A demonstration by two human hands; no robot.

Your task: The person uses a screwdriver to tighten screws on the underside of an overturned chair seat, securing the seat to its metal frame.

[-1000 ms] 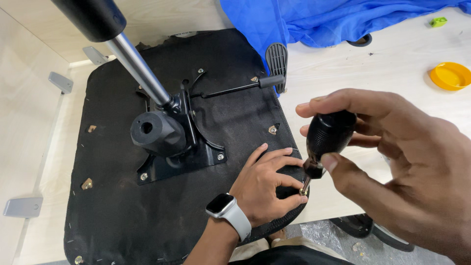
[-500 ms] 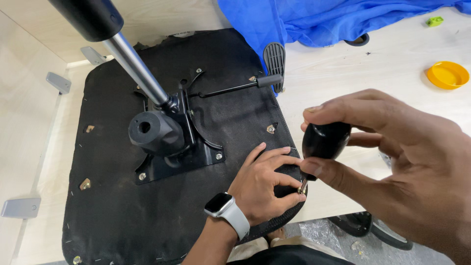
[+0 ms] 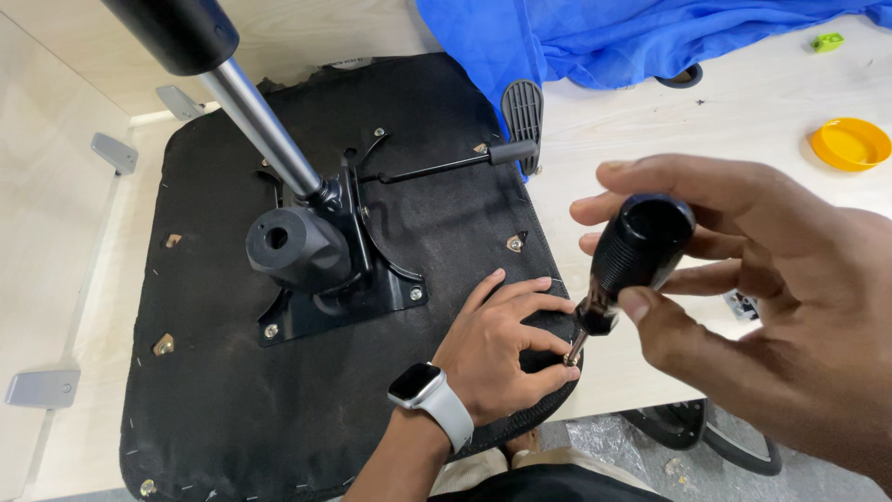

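Item: upturned office-chair seat [image 3: 232,409], black fabric underside up, lying on a pale wooden table [image 3: 706,158].

Fitted: black metal mechanism plate [image 3: 344,297] at the seat's centre, with bolt heads showing at its near corners; chrome gas column [image 3: 265,125] rising from it toward the far left; a lever rod with a black paddle handle [image 3: 522,112] reaching out to the far right.

In hand: right hand [image 3: 771,297], fingers closed around the black ribbed handle of a screwdriver [image 3: 636,256], the tip angled down at the seat's near right edge. Left hand [image 3: 506,349], wearing a wristwatch, lies flat on the fabric with its fingertips gathered at the tip; whether they pinch a screw I cannot tell.

Status, as judged: the centre plate looks secured; the fixing at the near right edge is in progress; the triangular fabric openings [image 3: 514,244] around the rim appear unfilled.

Also present: blue cloth [image 3: 632,37] far right, yellow dish [image 3: 850,144], grey brackets [image 3: 42,389] at left.
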